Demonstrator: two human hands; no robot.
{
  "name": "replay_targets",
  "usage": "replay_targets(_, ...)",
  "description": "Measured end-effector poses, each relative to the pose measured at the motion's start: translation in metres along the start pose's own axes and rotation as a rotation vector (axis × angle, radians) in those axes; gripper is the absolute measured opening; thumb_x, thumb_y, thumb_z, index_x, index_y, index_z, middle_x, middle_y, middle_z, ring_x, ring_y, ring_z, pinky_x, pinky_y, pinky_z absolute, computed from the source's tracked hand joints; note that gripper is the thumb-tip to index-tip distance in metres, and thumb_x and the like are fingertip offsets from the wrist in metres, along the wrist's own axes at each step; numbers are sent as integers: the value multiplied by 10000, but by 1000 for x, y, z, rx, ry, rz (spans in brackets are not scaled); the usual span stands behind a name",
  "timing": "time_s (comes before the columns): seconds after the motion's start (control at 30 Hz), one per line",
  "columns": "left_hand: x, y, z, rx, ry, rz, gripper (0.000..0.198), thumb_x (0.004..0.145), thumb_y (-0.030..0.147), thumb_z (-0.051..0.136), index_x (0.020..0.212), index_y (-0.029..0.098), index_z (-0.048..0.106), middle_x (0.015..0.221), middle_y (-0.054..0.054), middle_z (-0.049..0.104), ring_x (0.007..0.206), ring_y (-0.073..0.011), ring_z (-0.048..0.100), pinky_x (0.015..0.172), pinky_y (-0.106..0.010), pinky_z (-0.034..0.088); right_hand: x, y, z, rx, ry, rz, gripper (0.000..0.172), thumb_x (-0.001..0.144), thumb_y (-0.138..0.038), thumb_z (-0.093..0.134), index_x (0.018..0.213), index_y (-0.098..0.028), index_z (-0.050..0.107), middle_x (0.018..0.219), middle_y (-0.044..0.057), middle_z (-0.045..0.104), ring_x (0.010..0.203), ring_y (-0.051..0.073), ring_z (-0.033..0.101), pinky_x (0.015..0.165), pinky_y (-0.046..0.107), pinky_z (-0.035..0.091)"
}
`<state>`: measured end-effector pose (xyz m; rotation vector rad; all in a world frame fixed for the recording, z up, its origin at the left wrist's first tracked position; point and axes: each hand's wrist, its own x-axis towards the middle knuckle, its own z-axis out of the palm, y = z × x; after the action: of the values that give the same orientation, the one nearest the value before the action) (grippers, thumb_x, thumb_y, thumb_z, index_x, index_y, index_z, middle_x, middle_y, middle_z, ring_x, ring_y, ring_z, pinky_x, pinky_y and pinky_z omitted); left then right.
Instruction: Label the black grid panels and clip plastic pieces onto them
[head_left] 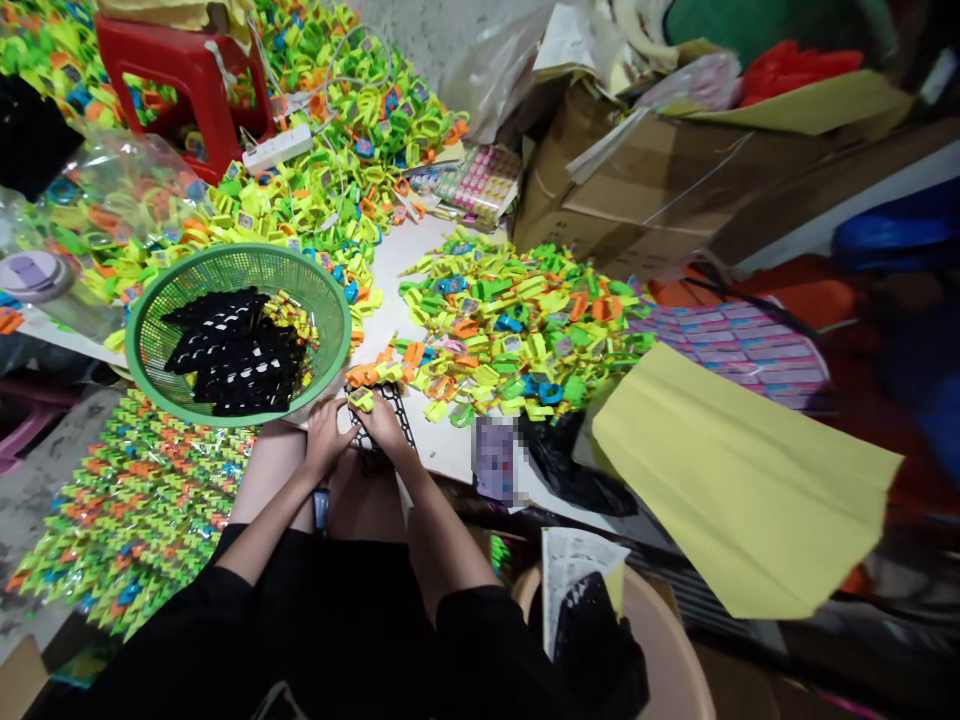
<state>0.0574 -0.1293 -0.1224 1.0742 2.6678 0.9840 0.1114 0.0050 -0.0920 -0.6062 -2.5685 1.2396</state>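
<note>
My left hand (328,436) and my right hand (380,424) are close together at the table's front edge, above my lap. A yellow-green toy watch (361,400) is at the fingers of my right hand, which are closed on it. The fingers of my left hand are curled in beside it; what they grip is hidden. Under my hands lies a black piece with rows of pale cells (403,415). Just beyond them spreads a heap of yellow, green, orange and blue toy watches (510,325).
Left of my hands, a green basket (341,345) holds black cell-patterned pieces and small yellow-red parts. More toy watches surround a red stool (180,75) and a power strip (277,148). A yellow sheet (750,480), cardboard box (637,190) and tub (682,650) are rightward.
</note>
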Motion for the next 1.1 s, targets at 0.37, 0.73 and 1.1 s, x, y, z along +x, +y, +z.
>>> replay_targets(0.37,25,3,-9,-321,38,-6,339,856,236,487,1176,167,575,1194,-115,651,1124,-250,597,1003,-403,444,11,-4,-5,-41,-32,-81,168,885,-250,604,971,-132,689,994,125,706,944,227,658,868,333,499)
replay_targets(0.73,47,8,-9,-246,55,-13,309,842,446,567,950,168,651,910,-84,688,861,-226,618,845,-340,471,-97,44,-68,-295,463,-30,321,954,-316,468,1186,-155,621,1261,152,590,1234,238,502,1089,432,381)
replay_targets(1.1,48,0,5,-108,125,32,318,864,460,539,944,174,653,923,-87,677,894,-241,595,840,-340,444,-200,123,-112,-641,531,274,455,982,-396,370,1357,-180,510,1533,149,316,1443,274,221,1160,581,185)
